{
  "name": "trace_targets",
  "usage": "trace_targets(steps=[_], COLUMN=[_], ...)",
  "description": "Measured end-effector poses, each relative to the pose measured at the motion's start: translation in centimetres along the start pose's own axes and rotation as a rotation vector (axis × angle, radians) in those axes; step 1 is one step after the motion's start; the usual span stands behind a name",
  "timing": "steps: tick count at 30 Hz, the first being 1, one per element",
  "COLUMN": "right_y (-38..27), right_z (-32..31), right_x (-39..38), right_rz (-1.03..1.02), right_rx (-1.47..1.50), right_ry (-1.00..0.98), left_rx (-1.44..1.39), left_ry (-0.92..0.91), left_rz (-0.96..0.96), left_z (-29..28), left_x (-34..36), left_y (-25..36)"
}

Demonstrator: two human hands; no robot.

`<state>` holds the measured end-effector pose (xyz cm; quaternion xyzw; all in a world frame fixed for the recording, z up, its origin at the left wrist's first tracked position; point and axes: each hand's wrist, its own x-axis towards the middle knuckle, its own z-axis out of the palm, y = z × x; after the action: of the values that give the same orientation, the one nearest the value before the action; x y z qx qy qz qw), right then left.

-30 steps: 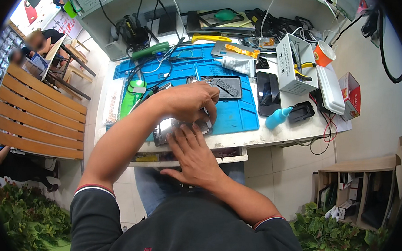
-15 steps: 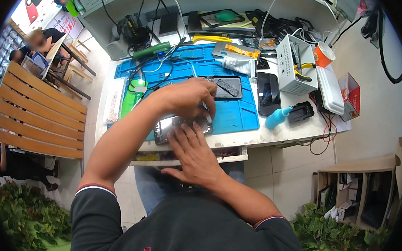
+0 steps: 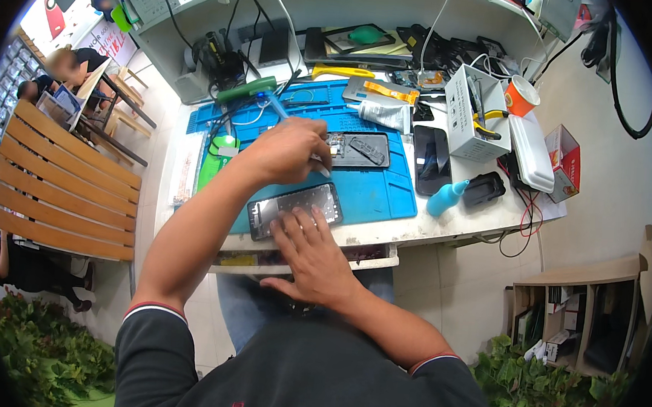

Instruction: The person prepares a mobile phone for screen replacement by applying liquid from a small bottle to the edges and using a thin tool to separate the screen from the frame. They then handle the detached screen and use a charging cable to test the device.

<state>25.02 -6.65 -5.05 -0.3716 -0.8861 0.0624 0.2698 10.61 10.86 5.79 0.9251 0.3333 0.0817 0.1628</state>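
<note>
My right hand [image 3: 309, 257] lies with spread fingers on a dark phone frame [image 3: 313, 196] near the bench's front edge, fingertips resting on its lower side. Just beyond it, my left hand [image 3: 290, 149] is closed around a slim pen-like tool [image 3: 277, 106]. Its translucent blue shaft sticks up past the knuckles, and a whitish tip points down above the mat, apart from the frame. Partly behind that hand, an opened phone [image 3: 364, 150] with bared inner parts lies on the blue work mat [image 3: 372, 195].
A black phone [image 3: 432, 162], a light-blue squeeze bottle [image 3: 447, 197] and a white tube [image 3: 385, 115] lie to the right. Behind them stands a white box [image 3: 477, 112] with pliers. A green-handled tool [image 3: 247, 90] and cables sit at left. Below is an open drawer [image 3: 307, 259].
My left hand has moved up and left with the tool, off the phone frame, whose upper right part now shows. My right hand stays on the frame.
</note>
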Motion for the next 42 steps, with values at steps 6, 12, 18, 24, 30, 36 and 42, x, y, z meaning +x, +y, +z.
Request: trace_targets(steps=[6,12,18,24,30,36,42], right_y=[0.0,0.0,0.0,0.0,0.0,0.0,0.0], right_z=[0.1,0.0,0.0,0.1,-0.1,0.1,0.0], right_x=[-0.1,-0.1,-0.1,-0.1,-0.1,-0.2,-0.3], right_rz=[0.010,0.011,0.015,0.010,0.020,0.002,0.015], right_rx=[-0.012,-0.012,0.001,-0.004,0.015,-0.022,-0.016], right_ry=[-0.009,-0.029,-0.028,-0.018,-0.045,-0.011,-0.027], left_rx=[-0.182,-0.118,-0.010,-0.078,-0.058,-0.059,0.033], left_ry=[-0.126,-0.082,0.135,0.151,0.162,0.108,0.035], left_rz=[0.077,-0.051,-0.260,-0.274,-0.352,-0.361,-0.485], left_z=[0.7,1.0,1.3,3.7,2.6,2.4,0.0], left_x=[-1.3,-0.6,-1.6,-3.0,-4.1,-4.8,-12.1], left_y=[1.7,1.1,0.8,2.7,3.4,2.4,-0.1])
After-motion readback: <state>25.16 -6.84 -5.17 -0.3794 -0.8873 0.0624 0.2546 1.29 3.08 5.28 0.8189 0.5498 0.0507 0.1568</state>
